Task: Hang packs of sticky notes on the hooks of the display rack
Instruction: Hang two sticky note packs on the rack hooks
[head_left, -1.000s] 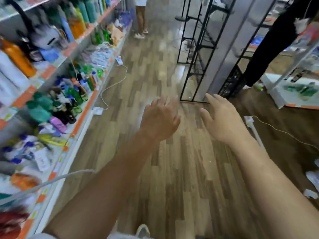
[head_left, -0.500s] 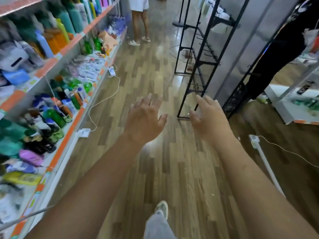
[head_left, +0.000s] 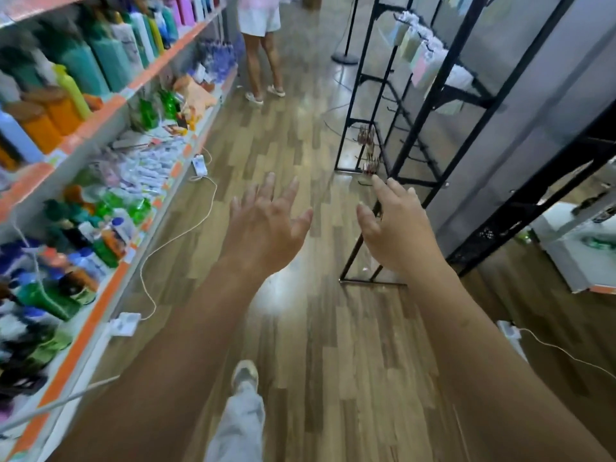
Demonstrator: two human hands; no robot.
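A black metal display rack (head_left: 416, 108) stands ahead on the right of the aisle, with rows of hooks. Several pastel packs of sticky notes (head_left: 421, 66) hang on its upper hooks; lower hooks look bare except for small dark items near the bottom. My left hand (head_left: 266, 225) is stretched out over the floor with fingers spread, holding nothing. Beside it my right hand (head_left: 393, 228) reaches forward with fingers straight, also holding nothing, in front of the rack's lower frame. Neither hand touches the rack.
Long shelves (head_left: 110, 111) of bottles and toiletries run along the left. White cables and power adapters (head_left: 126, 323) lie on the wooden floor by the shelf base. Another person (head_left: 260, 45) stands far up the aisle. My foot (head_left: 245, 375) steps forward below.
The view has advanced down the aisle and tilted up, bringing the rack and its hanging packs closer. Both hands stay outstretched and empty, and my leg has stepped into view.
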